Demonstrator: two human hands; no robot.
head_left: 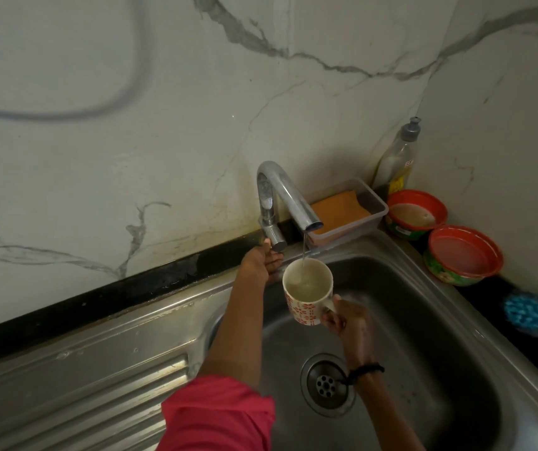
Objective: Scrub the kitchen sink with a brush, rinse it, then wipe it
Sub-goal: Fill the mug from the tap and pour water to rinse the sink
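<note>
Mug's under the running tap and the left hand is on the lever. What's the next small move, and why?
Probably hold the mug steady under the spout a moment longer, then close the lever with the left hand. The thin stream is landing inside it, held by the right hand, and the water sits below the rim, so there's room before tipping it to rinse the sink.

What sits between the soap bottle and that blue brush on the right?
Two red-rimmed bowls stand on the dark counter between the soap bottle and the blue brush, in the head view.
</note>
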